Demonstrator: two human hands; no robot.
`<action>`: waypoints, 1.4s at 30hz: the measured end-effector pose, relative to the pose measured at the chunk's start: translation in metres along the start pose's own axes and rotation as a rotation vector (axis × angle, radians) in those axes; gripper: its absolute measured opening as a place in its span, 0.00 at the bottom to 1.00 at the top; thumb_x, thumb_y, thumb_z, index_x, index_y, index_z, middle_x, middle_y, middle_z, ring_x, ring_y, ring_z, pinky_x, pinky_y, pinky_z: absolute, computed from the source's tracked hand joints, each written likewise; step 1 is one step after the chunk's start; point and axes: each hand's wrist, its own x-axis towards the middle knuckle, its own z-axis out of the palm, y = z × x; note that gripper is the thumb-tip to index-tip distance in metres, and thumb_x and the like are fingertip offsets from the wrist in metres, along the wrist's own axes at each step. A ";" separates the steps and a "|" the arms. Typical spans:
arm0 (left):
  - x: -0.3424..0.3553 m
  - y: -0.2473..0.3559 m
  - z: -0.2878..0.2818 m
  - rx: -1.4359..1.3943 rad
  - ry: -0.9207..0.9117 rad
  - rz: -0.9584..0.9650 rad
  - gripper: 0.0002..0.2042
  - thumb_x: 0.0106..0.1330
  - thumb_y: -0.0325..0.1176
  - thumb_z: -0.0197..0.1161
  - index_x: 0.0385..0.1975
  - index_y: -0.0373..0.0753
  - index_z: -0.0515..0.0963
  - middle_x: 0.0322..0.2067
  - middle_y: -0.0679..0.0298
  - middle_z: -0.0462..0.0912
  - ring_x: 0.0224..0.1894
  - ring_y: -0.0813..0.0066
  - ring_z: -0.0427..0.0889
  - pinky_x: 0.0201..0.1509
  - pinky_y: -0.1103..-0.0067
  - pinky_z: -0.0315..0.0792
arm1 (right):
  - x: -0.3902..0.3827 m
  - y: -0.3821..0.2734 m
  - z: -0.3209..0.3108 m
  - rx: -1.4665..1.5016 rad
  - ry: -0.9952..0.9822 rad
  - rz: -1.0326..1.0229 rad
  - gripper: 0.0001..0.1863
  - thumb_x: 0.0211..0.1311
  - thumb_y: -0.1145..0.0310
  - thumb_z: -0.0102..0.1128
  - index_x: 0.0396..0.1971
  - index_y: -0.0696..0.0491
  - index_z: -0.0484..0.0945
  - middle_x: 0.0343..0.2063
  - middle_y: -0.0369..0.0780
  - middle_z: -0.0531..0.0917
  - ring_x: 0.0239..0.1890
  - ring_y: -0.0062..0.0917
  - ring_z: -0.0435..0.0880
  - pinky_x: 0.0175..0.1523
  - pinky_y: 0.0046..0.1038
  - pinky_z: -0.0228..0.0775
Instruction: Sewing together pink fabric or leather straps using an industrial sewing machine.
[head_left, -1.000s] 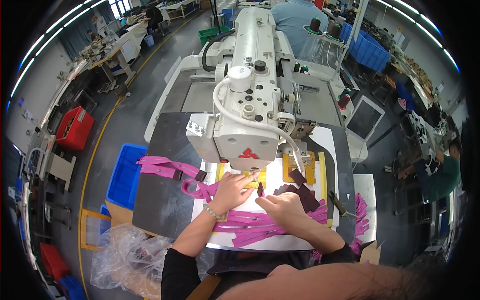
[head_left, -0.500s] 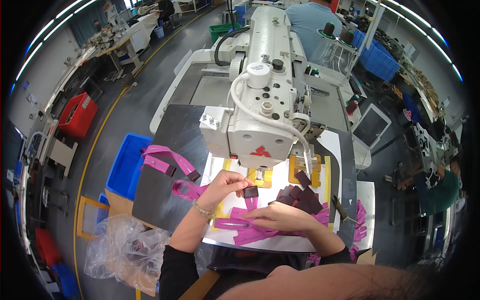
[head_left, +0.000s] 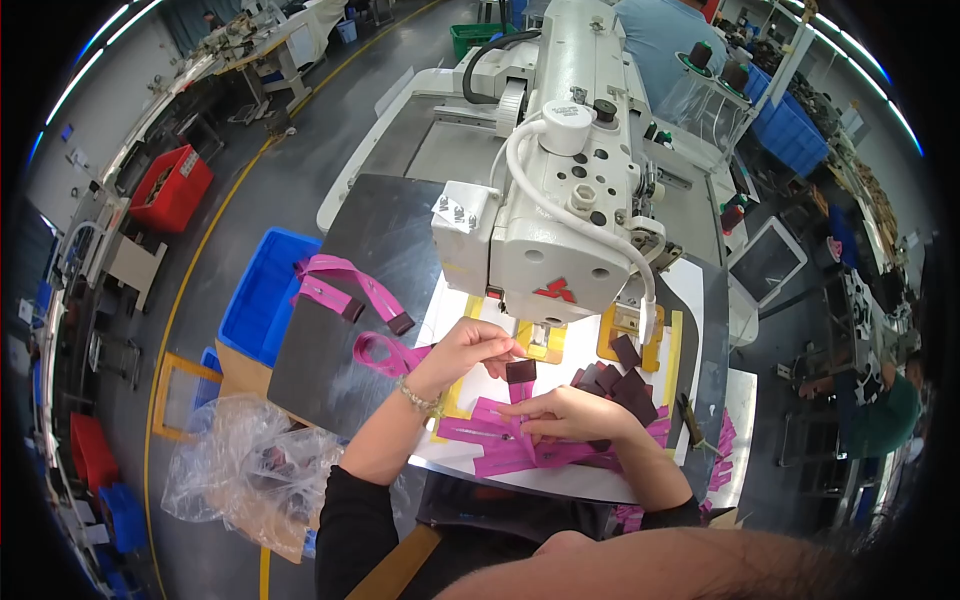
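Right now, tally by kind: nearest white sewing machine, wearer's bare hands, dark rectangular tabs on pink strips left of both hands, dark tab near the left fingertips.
White sewing machine: 1
Bare left hand, bare right hand: 2
Dark rectangular tabs at left: 2
Dark tab near left fingertips: 1
Total: 6

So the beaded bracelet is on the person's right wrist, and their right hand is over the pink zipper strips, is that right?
Not quite: the head view shows the beaded bracelet on the left wrist. The right hand is indeed over the pink zipper strips.
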 end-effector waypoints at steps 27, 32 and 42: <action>0.001 0.001 0.005 0.144 0.094 0.007 0.08 0.59 0.25 0.66 0.37 0.33 0.78 0.22 0.68 0.82 0.24 0.86 0.79 0.30 0.87 0.72 | -0.028 -0.005 -0.029 -0.019 0.233 0.228 0.11 0.60 0.64 0.63 0.29 0.57 0.79 0.12 0.33 0.74 0.16 0.13 0.69 0.24 0.20 0.62; 0.003 0.001 0.007 0.152 0.097 0.027 0.08 0.59 0.25 0.65 0.37 0.33 0.78 0.22 0.68 0.81 0.25 0.86 0.79 0.31 0.88 0.71 | 0.000 0.016 -0.006 0.109 0.336 0.051 0.14 0.61 0.63 0.63 0.29 0.60 0.79 0.18 0.33 0.77 0.18 0.14 0.71 0.25 0.22 0.64; 0.001 0.001 0.004 0.220 0.101 0.041 0.07 0.60 0.25 0.66 0.37 0.32 0.79 0.26 0.63 0.84 0.28 0.84 0.81 0.34 0.86 0.75 | 0.012 0.028 0.004 0.317 0.247 0.090 0.09 0.61 0.69 0.62 0.27 0.59 0.77 0.12 0.31 0.74 0.12 0.12 0.69 0.18 0.19 0.58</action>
